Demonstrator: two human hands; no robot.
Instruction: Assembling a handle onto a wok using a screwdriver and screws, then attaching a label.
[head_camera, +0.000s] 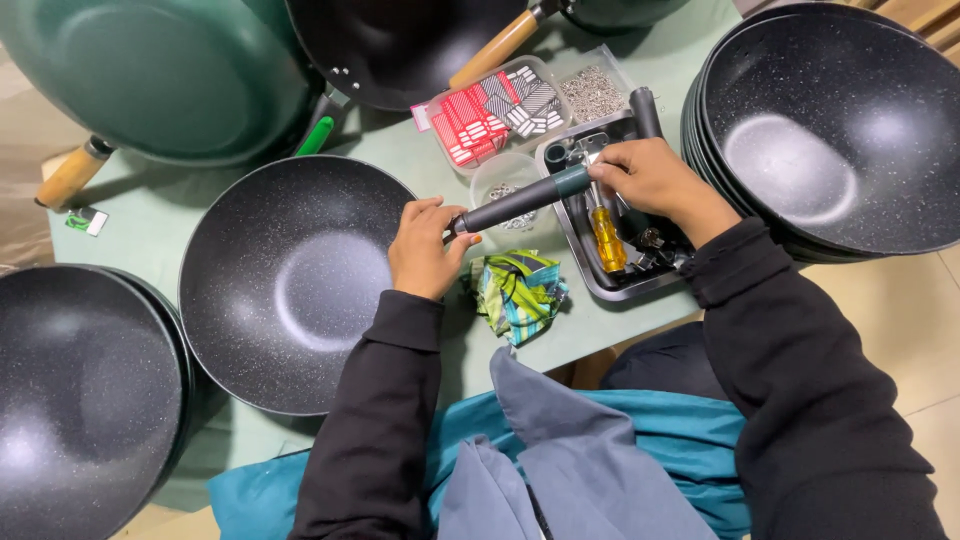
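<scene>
Head view: handle (525, 200) is held at the rim of the pan (290, 280), on the table. Left hand (425, 250) fingers are curled at the joint; right hand (650, 180) fingers are wrapped around the handle's far end. Fitting step is judged in hand; the handle needs steadying and fastening, with the screwdriver (607, 238) lying in the tray (590, 280).

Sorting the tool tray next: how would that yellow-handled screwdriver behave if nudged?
The yellow-handled screwdriver looks rigid, and its rounded handle would probably roll. The metal tray has a raised rim and crowded parts, which would likely stop it quickly.
</scene>
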